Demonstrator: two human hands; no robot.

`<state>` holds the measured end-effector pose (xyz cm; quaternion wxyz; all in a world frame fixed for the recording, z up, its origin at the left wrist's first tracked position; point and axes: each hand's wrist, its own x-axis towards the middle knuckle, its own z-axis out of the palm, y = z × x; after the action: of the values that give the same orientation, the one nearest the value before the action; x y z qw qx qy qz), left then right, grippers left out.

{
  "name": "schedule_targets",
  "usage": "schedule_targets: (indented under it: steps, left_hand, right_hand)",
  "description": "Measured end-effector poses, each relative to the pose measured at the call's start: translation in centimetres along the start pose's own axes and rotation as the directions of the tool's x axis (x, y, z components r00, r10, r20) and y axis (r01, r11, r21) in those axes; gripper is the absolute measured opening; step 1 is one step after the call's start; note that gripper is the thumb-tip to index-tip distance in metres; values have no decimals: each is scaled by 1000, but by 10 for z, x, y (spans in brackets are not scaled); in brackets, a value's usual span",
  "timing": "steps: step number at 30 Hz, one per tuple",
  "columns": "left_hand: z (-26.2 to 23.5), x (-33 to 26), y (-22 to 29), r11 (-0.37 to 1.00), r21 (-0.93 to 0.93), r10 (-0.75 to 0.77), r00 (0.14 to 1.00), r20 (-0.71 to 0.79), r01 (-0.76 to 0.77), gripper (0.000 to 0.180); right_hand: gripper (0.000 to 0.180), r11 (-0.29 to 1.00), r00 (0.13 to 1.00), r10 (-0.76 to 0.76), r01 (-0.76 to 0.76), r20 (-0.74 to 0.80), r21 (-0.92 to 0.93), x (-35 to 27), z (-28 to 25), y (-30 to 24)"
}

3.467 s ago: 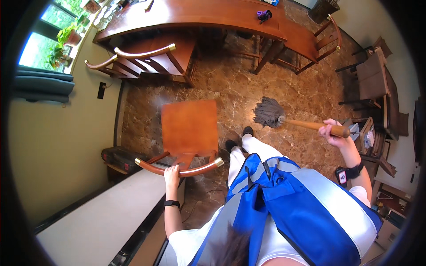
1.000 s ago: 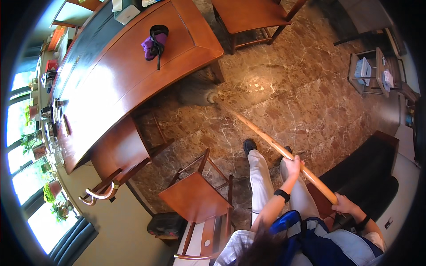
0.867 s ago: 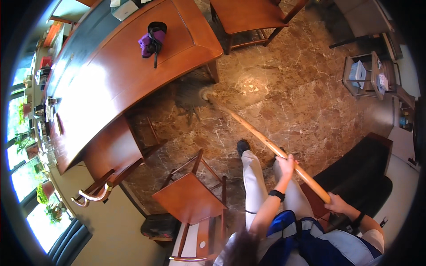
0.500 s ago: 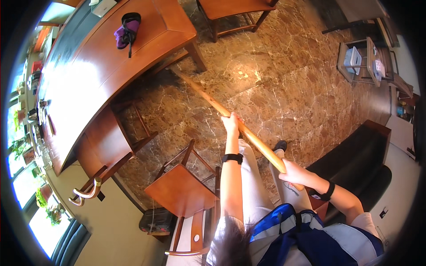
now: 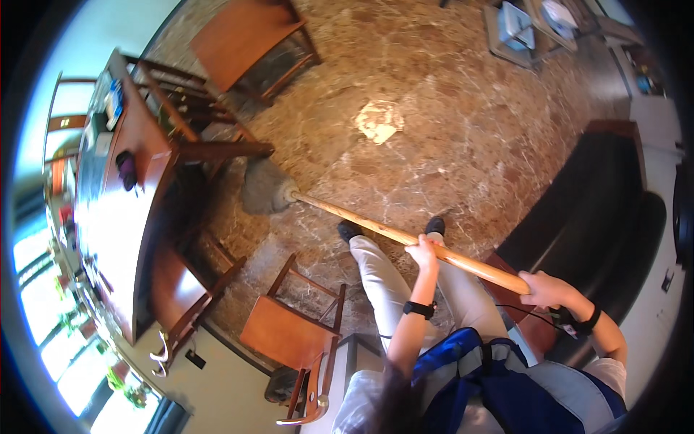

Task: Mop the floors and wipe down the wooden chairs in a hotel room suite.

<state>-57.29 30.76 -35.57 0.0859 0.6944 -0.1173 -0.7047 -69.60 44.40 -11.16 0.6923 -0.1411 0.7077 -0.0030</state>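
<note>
A mop [image 5: 361, 221] with a long wooden handle slants across the view, from its grey head [image 5: 264, 188] on the floor up to my right side. My left hand [image 5: 424, 252] is wrapped round the handle partway along, above my legs. Near the upper end, my right hand [image 5: 546, 289] grips it, with the tip hidden in the fist. The mop head lies flat and spread beside the leg of a wooden table [image 5: 142, 145].
Wooden chairs stand near my left [image 5: 289, 329], under the table [image 5: 177, 289] and ahead [image 5: 249, 43]. A black sofa [image 5: 578, 224] is at the right. Beyond it stands a small rack [image 5: 517, 32] with a pale bin. The floor [image 5: 448, 145] is brown marble-patterned tile.
The mop's head has come out from beneath the table edge onto open floor. Both hands have shifted right and the handle lies flatter across the view. My view has turned too.
</note>
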Motion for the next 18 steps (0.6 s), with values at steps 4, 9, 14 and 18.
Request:
schedule_targets:
  steps: [4,9,14,18]
  left_hand:
    - [41,-58,-98,974,174,-172,971,167,142,30]
    - [65,-110,-173,921,375,-208,950,233,110,32]
    - [89,-115,-208,772,633,-372,850,373,60,39]
    - [137,-94,-208,776,626,-474,725,500,75,40]
  right_hand:
    - [22,991,991,-32,47,-127,124,-56,17,107]
    - [22,789,976,218,-159,-29,593,-101,80,189]
    - [30,475,976,216,-101,-4,874,-110,125,206]
    - [37,483,948,317,-125,-40,867,-93,95,190]
